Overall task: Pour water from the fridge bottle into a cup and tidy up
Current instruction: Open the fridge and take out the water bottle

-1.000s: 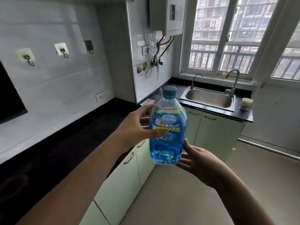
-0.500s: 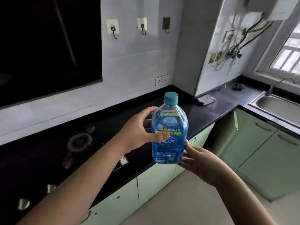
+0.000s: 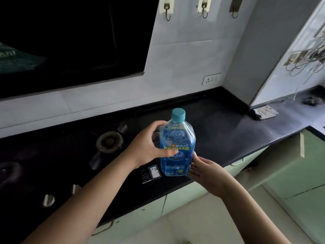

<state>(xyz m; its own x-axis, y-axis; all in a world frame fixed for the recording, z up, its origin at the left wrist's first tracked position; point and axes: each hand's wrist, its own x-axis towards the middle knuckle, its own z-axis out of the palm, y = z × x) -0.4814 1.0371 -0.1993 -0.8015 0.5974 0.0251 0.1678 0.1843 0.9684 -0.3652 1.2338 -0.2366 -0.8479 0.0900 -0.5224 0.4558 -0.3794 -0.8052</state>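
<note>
A clear water bottle [image 3: 177, 148] with a blue label and a teal cap is held upright above the front edge of the black counter [image 3: 228, 131]. My left hand [image 3: 149, 147] grips its left side, thumb across the label. My right hand [image 3: 205, 169] supports the bottle's lower right side with straight fingers. The cap is on. No cup is in view.
A gas hob with a burner [image 3: 109, 141] and knobs [image 3: 48, 199] lies left of the bottle. A dark range hood [image 3: 70, 41] hangs above. A folded grey cloth [image 3: 265, 112] sits on the counter at the right. Pale green cabinets [image 3: 290, 169] stand below.
The view has swung left from the sink and window to the hob. The bottle and both hands keep the same hold and have moved over the counter's front edge.
</note>
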